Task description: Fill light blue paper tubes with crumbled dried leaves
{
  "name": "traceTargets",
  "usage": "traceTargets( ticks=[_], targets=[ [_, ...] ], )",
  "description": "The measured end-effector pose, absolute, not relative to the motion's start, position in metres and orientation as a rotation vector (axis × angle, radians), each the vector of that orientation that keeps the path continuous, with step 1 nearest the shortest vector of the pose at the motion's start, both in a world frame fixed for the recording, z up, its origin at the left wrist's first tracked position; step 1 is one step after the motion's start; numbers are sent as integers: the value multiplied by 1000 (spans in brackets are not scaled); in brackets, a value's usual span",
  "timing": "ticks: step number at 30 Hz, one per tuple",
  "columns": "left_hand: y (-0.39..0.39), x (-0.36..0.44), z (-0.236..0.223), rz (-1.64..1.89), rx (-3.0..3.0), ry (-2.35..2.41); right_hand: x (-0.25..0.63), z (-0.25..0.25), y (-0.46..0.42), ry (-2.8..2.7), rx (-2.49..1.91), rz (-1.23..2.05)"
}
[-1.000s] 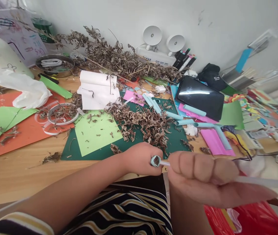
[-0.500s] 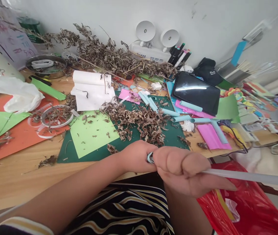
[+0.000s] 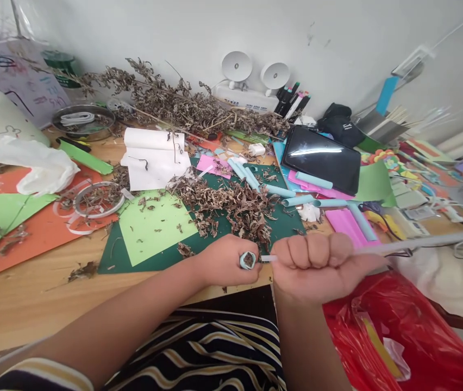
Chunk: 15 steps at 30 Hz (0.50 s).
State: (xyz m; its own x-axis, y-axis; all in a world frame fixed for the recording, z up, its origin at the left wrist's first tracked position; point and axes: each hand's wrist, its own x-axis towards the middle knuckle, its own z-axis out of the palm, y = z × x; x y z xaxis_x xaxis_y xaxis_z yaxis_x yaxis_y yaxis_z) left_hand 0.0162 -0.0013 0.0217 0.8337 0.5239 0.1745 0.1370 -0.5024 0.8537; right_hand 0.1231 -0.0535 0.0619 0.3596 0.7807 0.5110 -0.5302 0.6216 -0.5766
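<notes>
My left hand (image 3: pixel 227 262) is closed around a light blue paper tube (image 3: pixel 248 260), whose open end shows dried leaf packed inside. Beside it, my right hand (image 3: pixel 317 266) grips a long whitish stick (image 3: pixel 427 240). The stick's short tip pokes out towards the left hand, outside the tube's mouth. Just beyond both hands, a heap of dried leaves (image 3: pixel 231 203) lies on a green cutting mat (image 3: pixel 111 255). Several more light blue paper tubes (image 3: pixel 278 190) are scattered to the right of the heap. A light green paper sheet (image 3: pixel 154 239) with leaf crumbs rests on the mat.
Dried branches (image 3: pixel 166 98) lie along the wall. A black tablet (image 3: pixel 321 157) sits at back right, and a tape roll (image 3: pixel 99 198) stands left among orange paper (image 3: pixel 52 239). Below the table edge at right hangs a red plastic bag (image 3: pixel 411 336).
My right hand has moved right, away from the left hand, and the stick's tip now shows clear of the tube. The tube's mouth has turned more towards me. The view has shifted slightly.
</notes>
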Motion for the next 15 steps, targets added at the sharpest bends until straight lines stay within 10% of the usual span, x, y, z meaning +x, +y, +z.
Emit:
traceTargets(
  ticks=[15],
  targets=[
    [-1,16,23,386,2123,403,99,55,-47,-1270,-387,755]
  ],
)
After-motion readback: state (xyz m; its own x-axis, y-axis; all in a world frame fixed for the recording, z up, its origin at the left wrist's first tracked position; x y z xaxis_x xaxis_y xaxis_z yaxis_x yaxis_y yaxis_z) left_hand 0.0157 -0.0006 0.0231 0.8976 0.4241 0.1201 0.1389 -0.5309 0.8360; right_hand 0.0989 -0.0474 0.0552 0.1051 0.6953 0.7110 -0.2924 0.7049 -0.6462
